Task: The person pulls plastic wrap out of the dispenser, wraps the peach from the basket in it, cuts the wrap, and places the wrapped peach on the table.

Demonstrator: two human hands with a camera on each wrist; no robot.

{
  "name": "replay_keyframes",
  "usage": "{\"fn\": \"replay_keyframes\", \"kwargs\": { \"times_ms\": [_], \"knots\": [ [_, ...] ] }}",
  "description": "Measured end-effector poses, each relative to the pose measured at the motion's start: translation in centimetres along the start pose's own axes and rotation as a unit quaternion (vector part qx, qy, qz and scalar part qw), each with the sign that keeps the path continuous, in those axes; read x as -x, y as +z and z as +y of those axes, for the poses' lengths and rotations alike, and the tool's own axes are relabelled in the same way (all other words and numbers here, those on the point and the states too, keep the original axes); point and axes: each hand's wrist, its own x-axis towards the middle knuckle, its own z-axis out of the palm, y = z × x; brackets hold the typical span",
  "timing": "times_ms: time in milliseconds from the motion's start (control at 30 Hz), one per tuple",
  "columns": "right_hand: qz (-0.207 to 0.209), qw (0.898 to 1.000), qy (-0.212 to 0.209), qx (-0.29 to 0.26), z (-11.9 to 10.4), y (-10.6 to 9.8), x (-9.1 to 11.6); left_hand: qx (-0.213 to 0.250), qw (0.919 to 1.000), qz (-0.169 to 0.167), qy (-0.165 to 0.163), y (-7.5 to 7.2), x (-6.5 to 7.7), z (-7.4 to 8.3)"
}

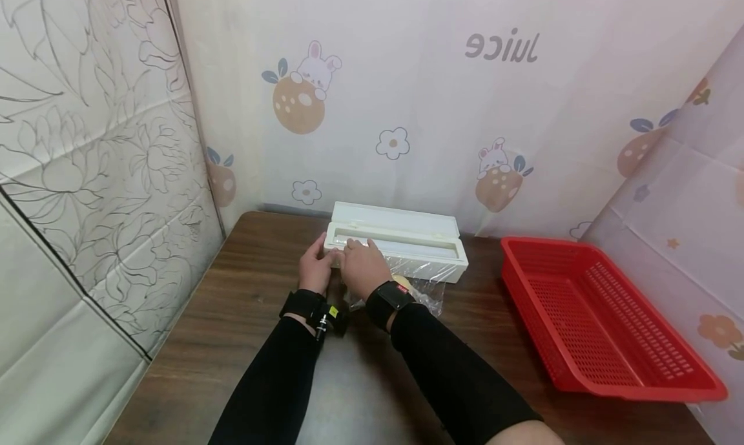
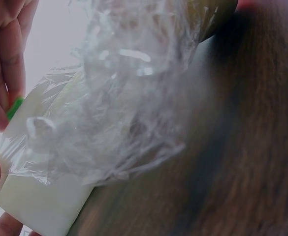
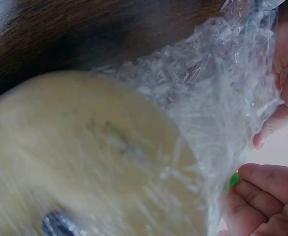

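A white cling film box [image 1: 456, 272] lies at the back of the table with its lid raised. Clear film [image 1: 431, 290] hangs over its front and bunches on the tabletop. At the box's left end, my left hand [image 1: 314, 269] grips the corner. My right hand [image 1: 365, 270] is beside it at the front edge, fingertips pinching a small green slide cutter [image 2: 15, 108], which also shows in the right wrist view. Below the right wrist sits a round pale yellow fruit [image 3: 84, 128] with a dark spot, covered by film and largely hidden by that arm in the head view.
A red plastic basket [image 1: 610, 322] with slotted sides stands on the right of the brown wooden table [image 1: 232, 329]. Printed curtains [image 1: 407, 96] close off the back and both sides, right behind the box.
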Motion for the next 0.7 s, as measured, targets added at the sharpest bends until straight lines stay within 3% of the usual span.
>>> {"fn": "replay_keyframes", "kwargs": {
  "times_ms": [233, 467, 700],
  "knots": [
    [0.004, 0.998, -0.026, 0.053, 0.19, -0.14, 0.28, -0.004, 0.9999, 0.007, 0.007, 0.1, 0.18, 0.02],
    [0.002, 0.999, -0.02, 0.038, 0.44, -0.05, 0.43, -0.003, 1.0, 0.004, 0.006, 0.13, 0.17, 0.09],
    [0.011, 1.0, 0.014, -0.007, 0.62, 0.02, 0.57, 0.003, 1.0, -0.001, -0.005, 0.02, -0.17, 0.06]
  ]
}}
